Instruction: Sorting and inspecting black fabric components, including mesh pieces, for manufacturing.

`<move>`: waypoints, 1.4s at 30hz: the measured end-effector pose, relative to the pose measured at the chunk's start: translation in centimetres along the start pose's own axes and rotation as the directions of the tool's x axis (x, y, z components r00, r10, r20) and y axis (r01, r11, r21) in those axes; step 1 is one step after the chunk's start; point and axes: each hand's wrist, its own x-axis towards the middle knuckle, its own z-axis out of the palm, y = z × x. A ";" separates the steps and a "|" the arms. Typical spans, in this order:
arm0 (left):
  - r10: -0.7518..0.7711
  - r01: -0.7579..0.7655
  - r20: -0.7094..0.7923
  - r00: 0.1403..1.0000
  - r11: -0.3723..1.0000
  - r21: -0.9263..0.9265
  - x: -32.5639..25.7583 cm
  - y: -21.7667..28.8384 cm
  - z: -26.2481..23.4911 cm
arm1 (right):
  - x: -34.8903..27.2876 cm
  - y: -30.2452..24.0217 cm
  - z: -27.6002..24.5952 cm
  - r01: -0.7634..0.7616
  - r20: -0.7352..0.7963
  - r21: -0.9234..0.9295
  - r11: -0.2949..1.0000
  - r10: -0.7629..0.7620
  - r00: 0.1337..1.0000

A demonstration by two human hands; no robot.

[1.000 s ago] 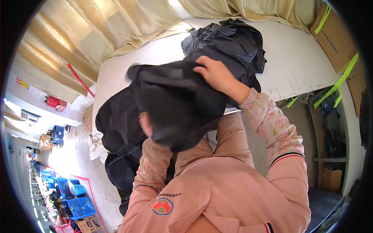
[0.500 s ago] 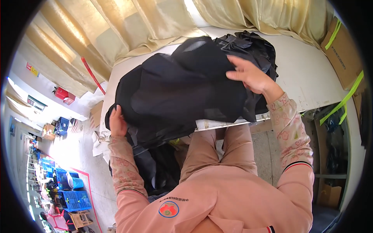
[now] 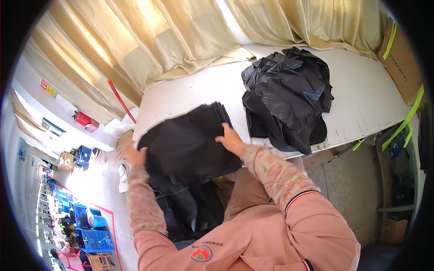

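White table [image 3: 357, 90] below, I see black fabric [image 3: 185, 140] now clear of the heap [image 3: 289, 95], keeping both separate, right hand [image 3: 231, 140] splayed, left hand [image 3: 135, 156] blurred, grip unclear.

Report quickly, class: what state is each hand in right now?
Left hand: blurred, at the flat black fabric's left edge; grip cannot be told.
Right hand: open, at its right edge.

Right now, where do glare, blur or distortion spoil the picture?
Head view: glare whitens the floor at left; the left hand is blurred; light glows through the curtains; the front edge of the table bends toward the rim.
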 end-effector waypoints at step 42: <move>0.559 -0.305 0.368 0.743 0.773 -0.556 -15.5 17.6 8.6 | 17.8 -3.7 -0.2 0.071 0.006 0.052 0.996 -0.072 0.997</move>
